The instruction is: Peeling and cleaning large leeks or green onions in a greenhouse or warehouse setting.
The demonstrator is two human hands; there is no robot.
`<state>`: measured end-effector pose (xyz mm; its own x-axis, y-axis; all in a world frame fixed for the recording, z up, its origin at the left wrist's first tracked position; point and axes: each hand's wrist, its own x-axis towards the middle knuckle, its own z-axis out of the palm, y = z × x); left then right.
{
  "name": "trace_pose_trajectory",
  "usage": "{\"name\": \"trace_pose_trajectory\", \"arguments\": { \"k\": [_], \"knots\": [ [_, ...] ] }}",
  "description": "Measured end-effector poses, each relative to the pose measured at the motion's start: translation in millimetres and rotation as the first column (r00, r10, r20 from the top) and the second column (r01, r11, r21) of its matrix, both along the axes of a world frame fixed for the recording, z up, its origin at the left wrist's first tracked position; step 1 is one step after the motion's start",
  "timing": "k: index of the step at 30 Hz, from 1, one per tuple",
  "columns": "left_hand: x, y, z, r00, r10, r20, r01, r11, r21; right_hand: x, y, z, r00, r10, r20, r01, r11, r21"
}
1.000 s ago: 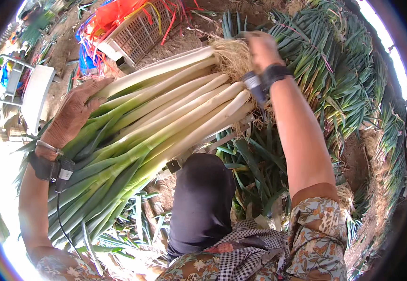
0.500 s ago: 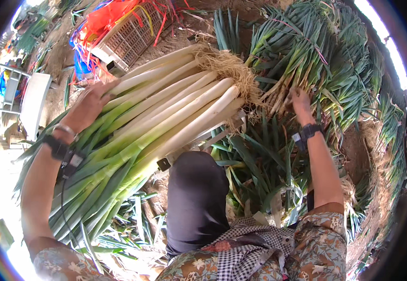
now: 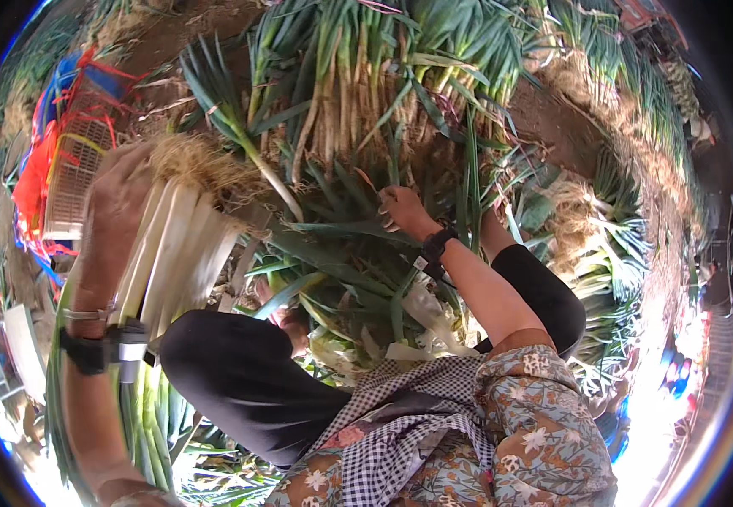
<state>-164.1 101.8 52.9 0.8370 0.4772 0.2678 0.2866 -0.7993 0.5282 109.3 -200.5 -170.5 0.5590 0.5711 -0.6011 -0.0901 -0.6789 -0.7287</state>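
While your fingers work, here is how things stand:

Right fingers: your right hand (image 3: 402, 211) is curled down onto the loose leeks (image 3: 341, 245) in front of your knees; the fingertips press among green leaves, but whether they have closed round one stalk I cannot tell.

Left fingers: your left hand (image 3: 117, 207) is wrapped over the bundle of leeks (image 3: 172, 253), gripping its white shafts just below the root tuft, with the green tops hanging down past your wrist strap (image 3: 96, 351).

Where the leeks are: the bundle leans against your left knee (image 3: 240, 372), held up off the ground; the loose ones lie between your knees and the big heap (image 3: 366, 101) beyond.

Slipping: you hold many smooth shafts with one hand only, so I judge the outer stalks could slide out and fan apart if that grip eases.

Tearing: a pull on leaves instead of a shaft would likely rip them, since the stalks lie crossed and tangled.

Around you: a plastic crate (image 3: 67, 182) with red and blue straps sits to your left, beyond the bundle; more leeks ring the bare soil (image 3: 552, 110) on the right.

In the way: crossed leaves cover the shafts under your right hand, and your knees crowd the space on both sides.
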Motion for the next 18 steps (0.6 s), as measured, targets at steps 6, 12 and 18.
{"name": "trace_pose_trajectory", "arguments": {
  "k": [6, 12, 18],
  "knots": [
    [111.6, -146.1, 0.1, 0.979, 0.064, 0.193, 0.094, 0.7, -0.708, 54.9, -22.9, -48.3, 0.96, 0.006, 0.28, -0.049, 0.988, 0.147],
    [140.8, -165.4, -40.2, 0.993, 0.12, 0.011, -0.052, 0.513, -0.857, 117.9, 4.8, -79.3, 0.867, -0.221, 0.447, 0.202, 0.975, 0.089],
    [154.9, -165.5, -43.5, 0.998, -0.018, -0.054, -0.042, 0.398, -0.916, 141.7, 66.7, -89.8, 0.84, -0.329, 0.431, 0.331, 0.941, 0.072]
  ]
}}
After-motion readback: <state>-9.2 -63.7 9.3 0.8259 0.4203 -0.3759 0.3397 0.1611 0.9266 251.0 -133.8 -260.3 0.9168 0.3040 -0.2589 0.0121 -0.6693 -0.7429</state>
